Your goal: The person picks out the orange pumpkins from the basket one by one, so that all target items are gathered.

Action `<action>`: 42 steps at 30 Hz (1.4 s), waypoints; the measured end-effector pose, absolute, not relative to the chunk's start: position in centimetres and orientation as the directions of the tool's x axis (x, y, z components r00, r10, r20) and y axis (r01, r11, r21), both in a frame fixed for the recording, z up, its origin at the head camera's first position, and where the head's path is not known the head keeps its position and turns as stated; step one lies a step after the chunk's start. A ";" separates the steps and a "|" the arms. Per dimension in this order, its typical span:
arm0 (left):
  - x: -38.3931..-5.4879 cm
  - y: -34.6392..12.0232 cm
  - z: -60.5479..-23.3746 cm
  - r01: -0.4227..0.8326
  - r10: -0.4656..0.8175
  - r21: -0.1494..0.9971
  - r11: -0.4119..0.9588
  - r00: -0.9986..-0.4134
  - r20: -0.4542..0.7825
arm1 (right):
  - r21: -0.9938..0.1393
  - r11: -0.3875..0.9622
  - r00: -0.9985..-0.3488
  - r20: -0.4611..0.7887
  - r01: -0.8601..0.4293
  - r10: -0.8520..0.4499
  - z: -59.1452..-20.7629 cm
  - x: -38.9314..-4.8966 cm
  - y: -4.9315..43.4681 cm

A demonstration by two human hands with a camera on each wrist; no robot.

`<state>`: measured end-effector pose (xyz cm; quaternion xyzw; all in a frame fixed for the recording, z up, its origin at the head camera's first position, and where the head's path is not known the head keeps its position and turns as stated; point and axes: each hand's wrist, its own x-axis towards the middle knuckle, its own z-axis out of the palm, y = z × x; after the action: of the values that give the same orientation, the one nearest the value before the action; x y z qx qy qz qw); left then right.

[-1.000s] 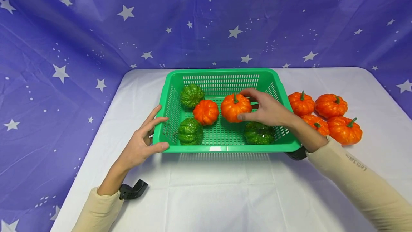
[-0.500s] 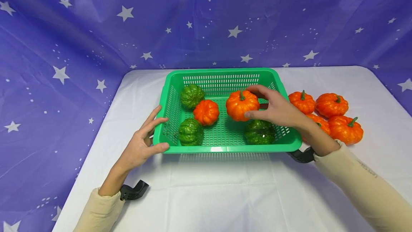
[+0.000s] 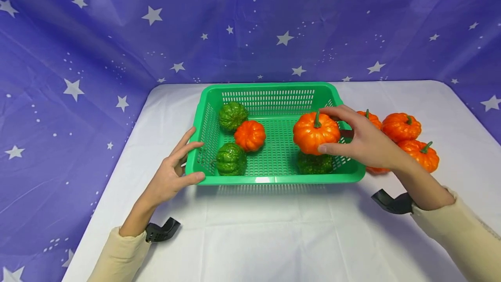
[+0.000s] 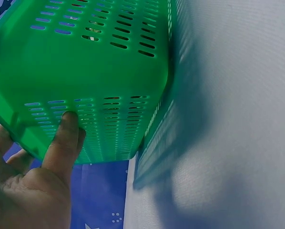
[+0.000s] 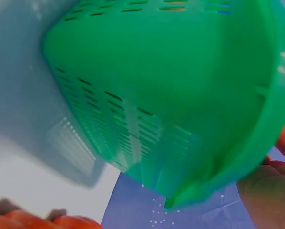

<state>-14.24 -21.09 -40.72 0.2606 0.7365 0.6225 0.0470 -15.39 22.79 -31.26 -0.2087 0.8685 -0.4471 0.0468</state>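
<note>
My right hand (image 3: 368, 140) holds an orange pumpkin (image 3: 311, 133) with a green stem between thumb and fingers, above the right side of a green plastic basket (image 3: 270, 180). Beneath it a dark green pumpkin (image 3: 315, 165) is partly covered. At the basket's left side my left hand (image 3: 168, 177) grips the rim; in the left wrist view one finger (image 4: 64, 148) lies against the outer wall. Two green pumpkins, one at the back (image 3: 233, 116) and one at the front (image 3: 231, 159), lie inside at left, with a smaller orange pumpkin (image 3: 250, 135) between them.
Several orange pumpkins (image 3: 402, 126) lie on the white tablecloth (image 3: 270, 229) right of the basket, partly behind my right hand and forearm. A purple cloth (image 3: 242, 25) with white stars hangs behind and at the sides of the table.
My right hand has carried the orange pumpkin to the right, from the basket's middle to over the front-right green pumpkin, and it looks higher. The left hand and basket have stayed put.
</note>
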 end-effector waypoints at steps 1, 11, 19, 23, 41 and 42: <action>-14.3 -21.1 -40.7 0.327 0.444 0.941 0.091 -0.859 0.256 | -0.790 0.518 -0.909 0.116 -0.329 -0.401 -31.3 -15.1 22.9; -14.2 -21.1 -40.6 0.326 0.449 0.940 0.102 -0.858 0.249 | -0.807 0.530 -0.943 0.097 -0.261 -0.318 -31.4 -12.8 24.5; -14.2 -21.0 -40.6 0.322 0.448 0.941 0.105 -0.860 0.245 | -0.841 0.504 -0.961 0.062 -0.195 -0.269 -31.5 -11.1 27.2; -14.3 -21.1 -40.8 0.330 0.449 0.939 0.098 -0.857 0.254 | -0.809 0.544 -0.963 0.098 -0.223 -0.250 -31.8 -10.4 28.7; -14.4 -21.1 -40.8 0.346 0.451 0.934 0.090 -0.850 0.272 | -0.748 0.625 -0.974 0.162 -0.224 -0.155 -34.1 -7.1 33.8; -14.4 -21.1 -40.9 0.346 0.450 0.934 0.091 -0.851 0.272 | -0.745 0.630 -0.975 0.160 -0.220 -0.152 -34.2 -6.9 34.0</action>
<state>-14.37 -21.13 -40.87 0.2700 0.7373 0.6179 0.0421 -6.95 34.03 -34.25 -0.1032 0.9018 -0.4177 -0.0409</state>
